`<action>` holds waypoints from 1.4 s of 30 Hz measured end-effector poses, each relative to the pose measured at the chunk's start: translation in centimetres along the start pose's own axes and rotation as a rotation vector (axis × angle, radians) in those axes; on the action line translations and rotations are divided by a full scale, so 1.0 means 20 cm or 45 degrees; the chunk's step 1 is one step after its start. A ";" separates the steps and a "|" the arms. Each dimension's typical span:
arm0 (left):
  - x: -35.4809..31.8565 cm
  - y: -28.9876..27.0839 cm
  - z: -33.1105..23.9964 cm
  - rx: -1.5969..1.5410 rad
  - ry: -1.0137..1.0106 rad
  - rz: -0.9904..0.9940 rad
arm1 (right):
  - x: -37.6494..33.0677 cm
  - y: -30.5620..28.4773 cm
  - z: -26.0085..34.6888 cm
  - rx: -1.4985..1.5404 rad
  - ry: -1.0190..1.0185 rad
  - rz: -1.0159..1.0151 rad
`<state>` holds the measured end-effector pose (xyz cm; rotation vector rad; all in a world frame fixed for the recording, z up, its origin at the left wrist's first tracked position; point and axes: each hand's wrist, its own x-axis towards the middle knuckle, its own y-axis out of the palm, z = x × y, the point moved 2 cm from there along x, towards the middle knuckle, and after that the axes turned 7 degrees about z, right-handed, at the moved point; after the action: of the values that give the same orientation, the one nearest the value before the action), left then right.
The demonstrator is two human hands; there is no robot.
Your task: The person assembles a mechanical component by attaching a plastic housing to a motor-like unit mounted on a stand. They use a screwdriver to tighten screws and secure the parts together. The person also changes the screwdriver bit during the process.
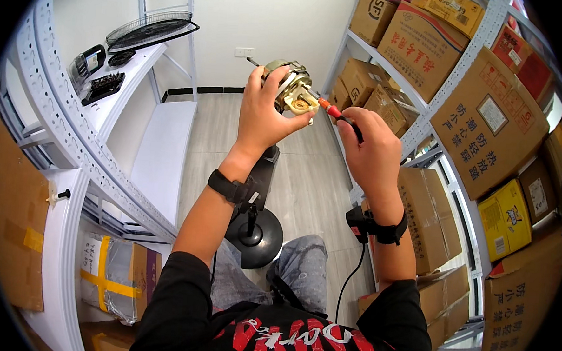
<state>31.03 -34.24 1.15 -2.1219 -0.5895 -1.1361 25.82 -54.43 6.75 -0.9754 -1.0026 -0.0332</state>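
My left hand [266, 111] grips a fan motor [292, 87], a round metal unit with a cream plastic part and a shaft sticking out at its upper left. My right hand [370, 148] holds a screwdriver [334, 111] with an orange and black handle, its tip against the motor's right side. Below the motor stands the fan's black pole on a round black base [255, 238] on the floor, between my knees. Both wrists wear black bands, and a cable hangs from the right one.
A white metal shelf on the left carries a black fan grille [150, 29], a tray of small black parts [102, 87] and a dark device. Shelves on the right are packed with cardboard boxes [487, 123]. More boxes lie at lower left. The floor is grey wood.
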 end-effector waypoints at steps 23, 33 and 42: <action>-0.01 0.02 0.01 -0.052 0.061 -0.065 | -0.01 0.02 0.00 -0.030 -0.093 0.002; -0.01 0.02 0.01 -0.112 0.007 -0.058 | 0.02 0.05 -0.04 -0.021 0.053 0.094; -0.02 0.01 0.00 -0.130 0.015 -0.067 | 0.01 0.03 -0.01 -0.278 -0.091 0.050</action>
<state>31.01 -34.42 0.77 -2.1958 -0.5964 -1.2303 26.26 -54.16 6.41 -1.2022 -1.0602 -0.0766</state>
